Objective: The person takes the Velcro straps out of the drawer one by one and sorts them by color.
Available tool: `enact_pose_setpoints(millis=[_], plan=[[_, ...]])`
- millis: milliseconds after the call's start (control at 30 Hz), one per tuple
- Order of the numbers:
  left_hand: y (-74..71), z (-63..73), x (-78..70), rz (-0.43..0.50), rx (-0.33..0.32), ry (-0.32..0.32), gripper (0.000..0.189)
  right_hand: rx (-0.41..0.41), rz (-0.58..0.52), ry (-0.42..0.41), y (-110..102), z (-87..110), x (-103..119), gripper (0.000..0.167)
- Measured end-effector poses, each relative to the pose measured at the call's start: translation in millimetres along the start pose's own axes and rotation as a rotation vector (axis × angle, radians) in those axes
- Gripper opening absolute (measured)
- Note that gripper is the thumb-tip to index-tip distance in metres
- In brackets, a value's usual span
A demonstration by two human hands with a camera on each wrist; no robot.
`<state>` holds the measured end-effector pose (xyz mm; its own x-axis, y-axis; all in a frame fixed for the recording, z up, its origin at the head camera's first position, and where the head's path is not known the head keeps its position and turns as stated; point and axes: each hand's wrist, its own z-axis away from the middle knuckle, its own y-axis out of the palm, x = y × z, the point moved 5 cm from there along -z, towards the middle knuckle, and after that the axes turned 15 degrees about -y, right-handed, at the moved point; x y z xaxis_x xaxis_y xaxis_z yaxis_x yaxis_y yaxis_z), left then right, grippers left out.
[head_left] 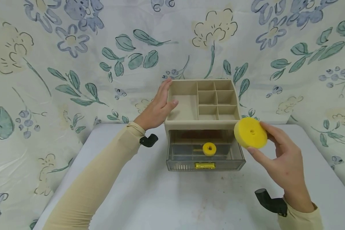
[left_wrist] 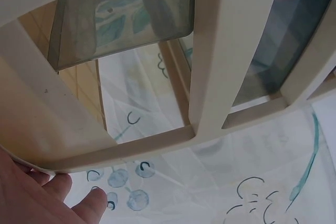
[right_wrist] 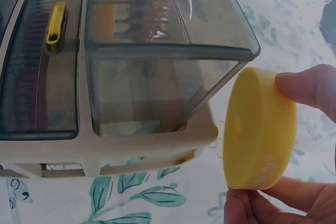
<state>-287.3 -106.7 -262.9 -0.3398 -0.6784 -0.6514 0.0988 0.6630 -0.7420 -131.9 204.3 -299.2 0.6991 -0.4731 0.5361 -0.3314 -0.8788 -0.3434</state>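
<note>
A cream desk organizer [head_left: 202, 123] with a divided top tray stands in front of me, its transparent upper drawer [head_left: 187, 164] pulled out. My left hand [head_left: 158, 107] rests against the organizer's left side, fingers straight along it and thumb over the rim. In the left wrist view, its fingertips [left_wrist: 90, 203] show at the organizer's edge. A yellow disc [head_left: 251, 132] with a small centre hole is pinched between the thumb and fingers of my right hand [head_left: 287, 159], beside the drawer's right side. Inside the drawer lies a smaller yellow ring [head_left: 209, 149].
Below the pulled-out drawer, a pushed-in drawer with a yellow handle [right_wrist: 55, 27] shows in the right wrist view. The white table [head_left: 149, 198] extends around the organizer. Floral cloth [head_left: 103, 19] hangs behind and at both sides.
</note>
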Motion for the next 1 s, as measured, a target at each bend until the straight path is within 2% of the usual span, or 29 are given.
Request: enact_pose_setpoints(millis=[200, 400, 700, 1000], plan=[[-0.8, 0.8, 0.3, 0.01, 0.0, 0.009, 0.068, -0.036, 0.0, 0.017, -3.0, 0.3, -6.3, 0.073], [-0.2, 1.0, -0.4, 0.018, 0.002, 0.03, 0.068, -0.074, 0.069, 0.048, -6.2, 3.0, -13.1, 0.073], [0.6, 0.6, -1.7, 0.016, -0.002, 0.028, 0.068, -0.128, 0.116, 0.036, -10.4, 5.8, -20.9, 0.073], [0.5, 0.2, -0.3, 0.02, -0.008, 0.018, 0.068, -0.146, 0.231, 0.046, -10.8, 6.9, -31.9, 0.071]])
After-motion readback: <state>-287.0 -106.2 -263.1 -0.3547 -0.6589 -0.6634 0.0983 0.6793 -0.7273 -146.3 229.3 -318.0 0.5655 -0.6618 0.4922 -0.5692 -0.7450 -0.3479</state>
